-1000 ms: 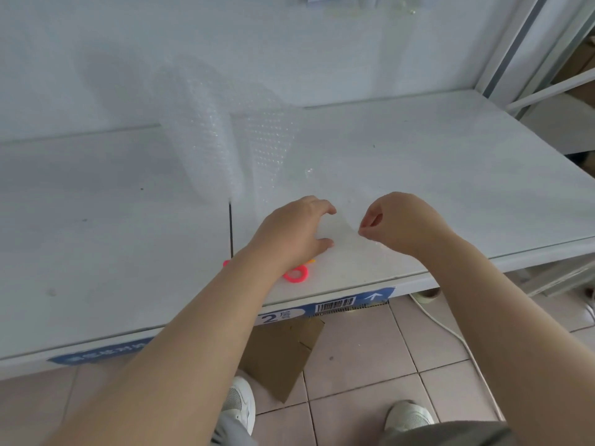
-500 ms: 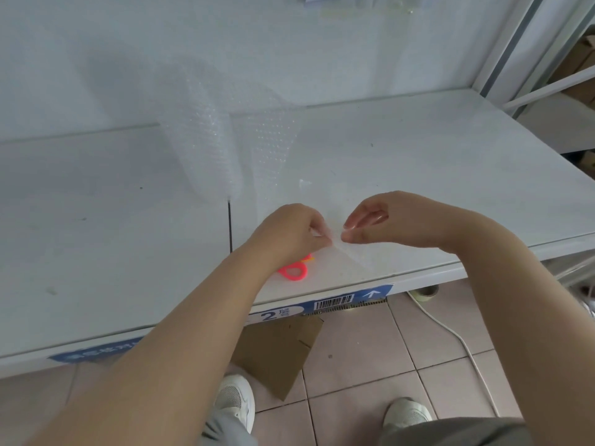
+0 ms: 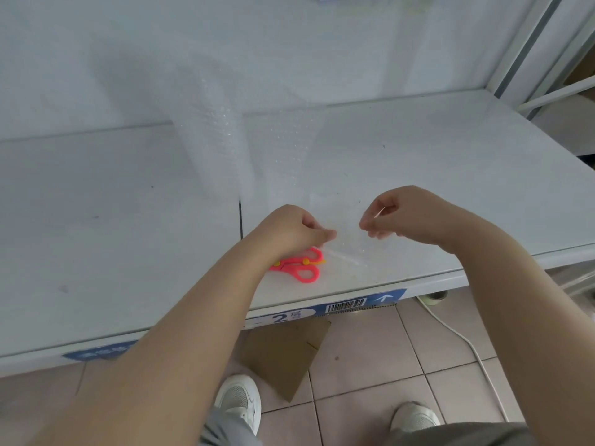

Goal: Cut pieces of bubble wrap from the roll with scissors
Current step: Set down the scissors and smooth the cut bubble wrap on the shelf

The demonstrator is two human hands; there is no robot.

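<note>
Pinching the free end of the bubble wrap sheet (image 3: 347,231) at two spots, with the left hand (image 3: 291,228) and the right hand (image 3: 407,214), fingers curled in against thumbs, a short span of film between. Drawn off a roll (image 3: 209,146) standing upright far back on the counter (image 3: 112,236), beyond and left of both hands. Just under and nearside of the left wrist, flat on the counter, the pink scissors (image 3: 304,268), long axis left to right, handle loops rightward, blades hidden beneath the forearm. Probably calls for freeing one hand to grasp them: nearest the left, well apart from the right.
</note>
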